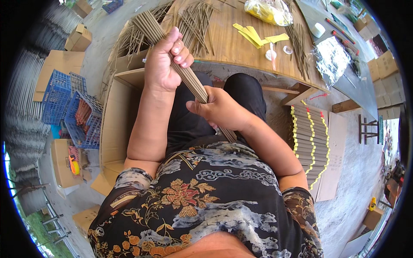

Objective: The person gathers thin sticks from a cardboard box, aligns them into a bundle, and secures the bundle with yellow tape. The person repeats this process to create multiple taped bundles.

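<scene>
A long bundle of thin brown incense sticks [189, 79] slants across my lap, its upper end toward the table and its lower end near my shirt. My left hand [165, 64] is wrapped round its upper part, fingers curled over the sticks. Lower down, my right hand [221, 108] grips the same bundle, with the thumb along it and the other fingers partly hidden. Loose incense sticks [193, 26] lie in criss-crossed heaps on the wooden table [230, 47] just beyond my left hand. Yellow paper strips [254, 36] lie farther right on that table.
Yellow-banded bundles [310, 144] lie in a row on cardboard at my right. An open cardboard box [116, 120] stands by my left arm, with blue crates [79, 135] past it. A clear plastic bag [269, 12] and crumpled silvery wrap [332, 58] lie toward the back right.
</scene>
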{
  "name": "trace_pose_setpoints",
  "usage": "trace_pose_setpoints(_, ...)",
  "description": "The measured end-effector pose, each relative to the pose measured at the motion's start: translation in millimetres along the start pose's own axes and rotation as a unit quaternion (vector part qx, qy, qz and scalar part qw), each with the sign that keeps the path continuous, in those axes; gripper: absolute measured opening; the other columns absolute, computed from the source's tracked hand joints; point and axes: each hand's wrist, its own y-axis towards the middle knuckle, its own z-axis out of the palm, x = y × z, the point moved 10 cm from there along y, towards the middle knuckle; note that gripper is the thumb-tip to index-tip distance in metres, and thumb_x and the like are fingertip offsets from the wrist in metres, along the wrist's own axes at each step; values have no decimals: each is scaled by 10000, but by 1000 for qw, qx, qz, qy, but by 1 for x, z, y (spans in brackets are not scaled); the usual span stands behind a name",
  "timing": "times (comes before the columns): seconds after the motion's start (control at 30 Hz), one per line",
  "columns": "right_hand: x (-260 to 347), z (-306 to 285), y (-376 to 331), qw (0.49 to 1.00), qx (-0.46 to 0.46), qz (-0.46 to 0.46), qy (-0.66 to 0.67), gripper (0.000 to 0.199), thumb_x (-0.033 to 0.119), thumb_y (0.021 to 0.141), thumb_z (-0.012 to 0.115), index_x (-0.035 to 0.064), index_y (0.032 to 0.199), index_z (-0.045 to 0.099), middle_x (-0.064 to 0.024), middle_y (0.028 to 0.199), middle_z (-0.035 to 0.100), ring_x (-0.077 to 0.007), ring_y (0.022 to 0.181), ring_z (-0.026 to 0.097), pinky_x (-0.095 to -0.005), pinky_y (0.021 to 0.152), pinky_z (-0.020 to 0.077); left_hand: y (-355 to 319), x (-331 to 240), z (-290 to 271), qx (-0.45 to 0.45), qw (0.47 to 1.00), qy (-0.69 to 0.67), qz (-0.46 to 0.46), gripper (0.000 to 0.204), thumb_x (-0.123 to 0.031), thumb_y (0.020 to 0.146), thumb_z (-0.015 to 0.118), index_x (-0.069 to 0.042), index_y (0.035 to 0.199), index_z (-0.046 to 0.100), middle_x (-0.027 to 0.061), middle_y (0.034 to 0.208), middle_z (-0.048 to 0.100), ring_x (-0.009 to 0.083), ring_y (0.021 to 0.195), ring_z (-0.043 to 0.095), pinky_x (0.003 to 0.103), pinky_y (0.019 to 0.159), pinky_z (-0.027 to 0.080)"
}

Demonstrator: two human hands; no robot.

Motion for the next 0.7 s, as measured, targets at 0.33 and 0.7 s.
trace_pose_setpoints(0.33,2,-14,8,991,-66,-54,-103,289,243,796,623,8,742,464,-66,570,522,-153,477,529,-296,461,454,-2,-1,-7,-67,995,55,41,104,-144,828,578,-63,779,534,-32,526,444,58,394,383,218,365,305)
trace_pose_setpoints(0.7,9,-24,13,964,-146,-93,-201,265,223,814,608,47,720,434,3,532,455,-77,407,454,-227,351,376,0,0,-24,-139,989,48,19,134,-155,835,569,-30,840,521,-20,529,437,77,425,388,229,415,334)
